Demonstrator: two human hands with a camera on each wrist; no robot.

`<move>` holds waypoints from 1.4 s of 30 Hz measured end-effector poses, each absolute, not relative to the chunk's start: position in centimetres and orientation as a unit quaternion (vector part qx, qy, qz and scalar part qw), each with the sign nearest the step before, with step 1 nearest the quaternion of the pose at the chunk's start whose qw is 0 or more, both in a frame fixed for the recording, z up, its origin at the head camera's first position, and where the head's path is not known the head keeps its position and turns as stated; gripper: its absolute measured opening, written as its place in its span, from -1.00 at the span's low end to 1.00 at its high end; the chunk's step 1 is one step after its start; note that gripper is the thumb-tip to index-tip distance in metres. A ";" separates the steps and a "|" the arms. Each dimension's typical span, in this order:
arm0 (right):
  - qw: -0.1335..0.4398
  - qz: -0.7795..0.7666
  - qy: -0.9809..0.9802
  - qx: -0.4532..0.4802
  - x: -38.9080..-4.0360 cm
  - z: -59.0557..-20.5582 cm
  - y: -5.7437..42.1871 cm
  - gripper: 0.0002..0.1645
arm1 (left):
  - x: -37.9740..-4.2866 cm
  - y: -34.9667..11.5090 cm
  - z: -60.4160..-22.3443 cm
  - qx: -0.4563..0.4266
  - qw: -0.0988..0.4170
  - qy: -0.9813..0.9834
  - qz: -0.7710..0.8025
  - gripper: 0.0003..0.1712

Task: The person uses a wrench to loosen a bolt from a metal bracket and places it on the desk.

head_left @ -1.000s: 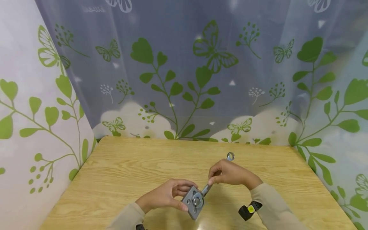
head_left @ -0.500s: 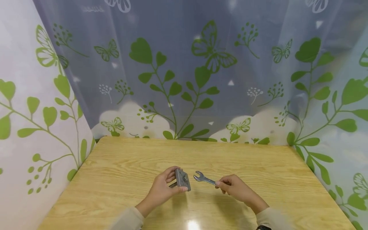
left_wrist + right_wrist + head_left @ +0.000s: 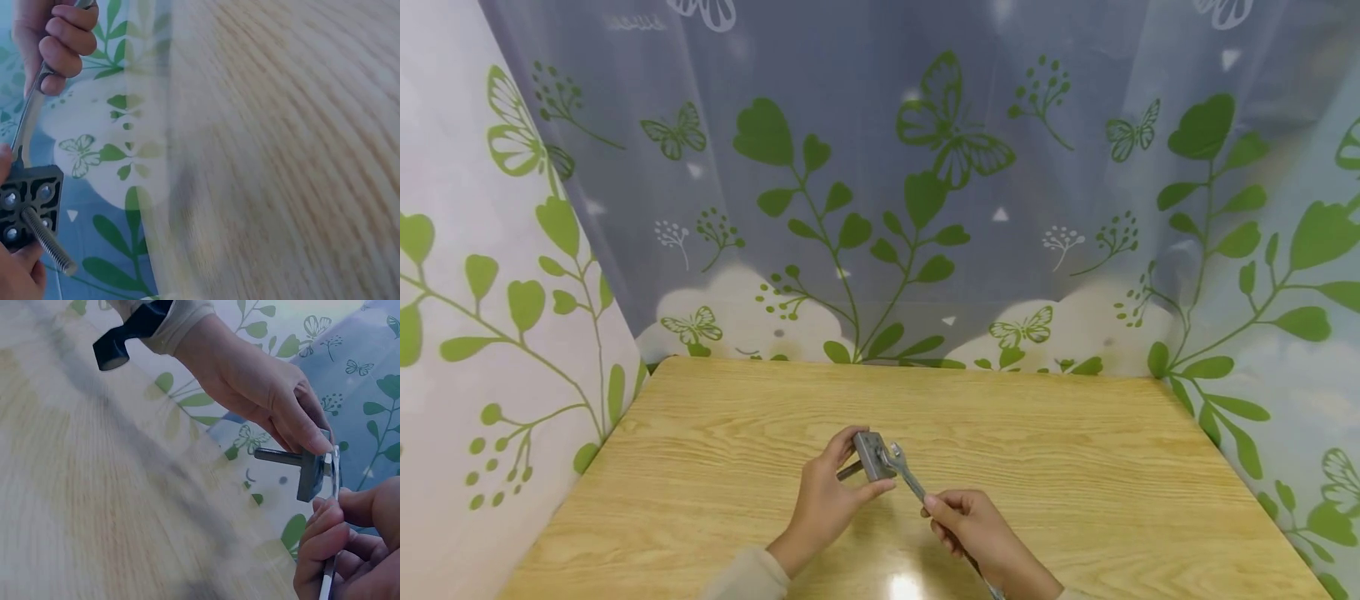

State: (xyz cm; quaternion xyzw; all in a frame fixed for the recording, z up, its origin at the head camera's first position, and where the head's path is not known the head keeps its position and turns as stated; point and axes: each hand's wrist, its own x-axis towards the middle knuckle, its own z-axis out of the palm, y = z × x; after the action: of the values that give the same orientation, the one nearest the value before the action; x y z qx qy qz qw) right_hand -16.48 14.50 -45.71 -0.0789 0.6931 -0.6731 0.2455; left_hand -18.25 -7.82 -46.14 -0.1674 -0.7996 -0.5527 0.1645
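Wrench, shiny metal, fork-ended; square plate, threaded rod; wood-grain table.

head: bright | table: white glare, soft shadows | wrist views: dimmer, hazy

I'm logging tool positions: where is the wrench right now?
In the head view, the wrench is low, just right of centre, gripped by the right hand, its open end at the square plate the left hand holds.
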 end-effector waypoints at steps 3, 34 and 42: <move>0.259 -0.690 0.672 -0.069 -16.2 -46.0 14.1 -0.61 | -18.2 -7.8 -46.3 -0.171 0.192 -0.806 -0.534 -0.14; 0.271 -0.731 0.626 -0.037 -15.1 -46.2 12.4 -0.67 | -18.0 -7.1 -45.8 -0.197 0.223 -0.792 -0.533 -0.12; 0.251 -0.681 0.679 -0.110 -16.8 -46.4 14.4 -0.67 | -18.0 -8.2 -44.1 -0.263 0.117 -0.769 -0.571 -0.21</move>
State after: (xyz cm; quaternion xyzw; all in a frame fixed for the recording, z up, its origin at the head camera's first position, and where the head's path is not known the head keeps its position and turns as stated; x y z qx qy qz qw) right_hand -16.77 14.44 -46.36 -0.1096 0.6794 -0.6808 0.2509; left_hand -17.98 -8.16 -44.07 -0.2626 -0.7687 -0.5713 0.1174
